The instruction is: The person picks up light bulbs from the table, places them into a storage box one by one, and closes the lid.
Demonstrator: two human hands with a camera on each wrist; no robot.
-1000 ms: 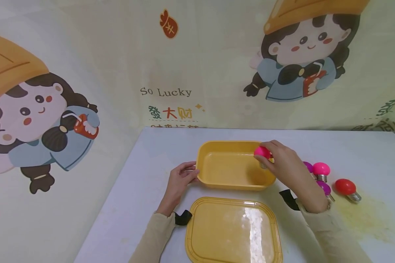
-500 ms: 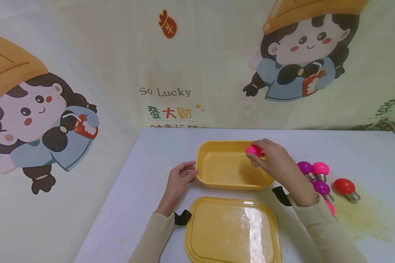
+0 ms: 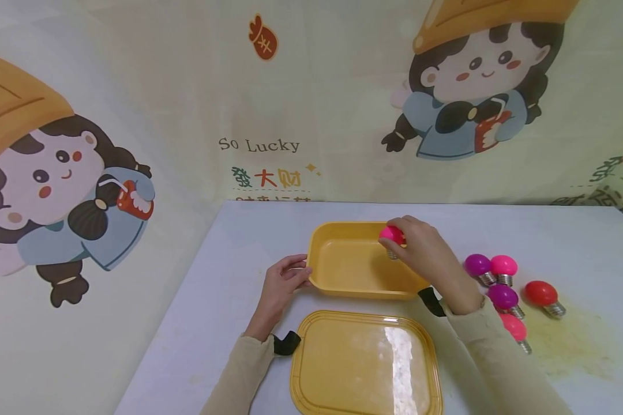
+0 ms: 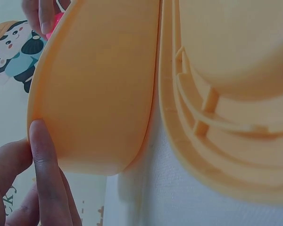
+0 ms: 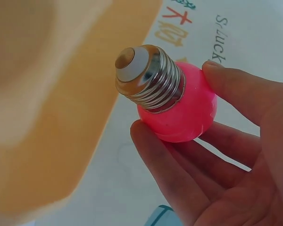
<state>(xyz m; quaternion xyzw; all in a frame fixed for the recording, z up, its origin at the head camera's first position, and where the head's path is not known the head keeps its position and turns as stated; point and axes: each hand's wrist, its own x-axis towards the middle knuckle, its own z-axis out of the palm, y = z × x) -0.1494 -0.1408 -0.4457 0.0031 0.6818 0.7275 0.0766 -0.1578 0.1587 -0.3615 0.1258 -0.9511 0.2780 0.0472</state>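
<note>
— Lid (image 3: 366,366) first, since it lies nearest me on the desk (image 3: 228,276), flat and just this side of the tub (image 3: 342,271). What do you make of my hands?

— Your left hand (image 3: 280,285) rests against the tub's left end, fingers (image 4: 45,169) straight along its outer wall, closed round nothing. Your right hand (image 3: 428,259) is over the tub's right half.

— Yes. My right fingers (image 5: 170,165) and thumb are curled round a pink bulb (image 3: 391,235), pinching its round glass. I judge it hangs above the tub's inside, not touching the floor, though the head view can't settle the gap.

— Which way does it point?

— Screw cap (image 5: 148,77) down and away from my palm, towards the tub; glass end up in my grip. So the long axis runs from my fingertips down to the tub, which lies directly below. The right hand is the nearer one; the left only touches the wall.

— And the wrist views?

— The right one shows the cap's threads and my grip, hidden from the head. The left shows my finger flat on the wall, and the lid's ribbed rim (image 4: 203,113) beside it.

— Further off?

— To the right, well apart from the tub, five loose bulbs: two purple (image 3: 477,266), two pink (image 3: 503,266), one red (image 3: 542,294). Then the cartoon wall (image 3: 259,144).
</note>
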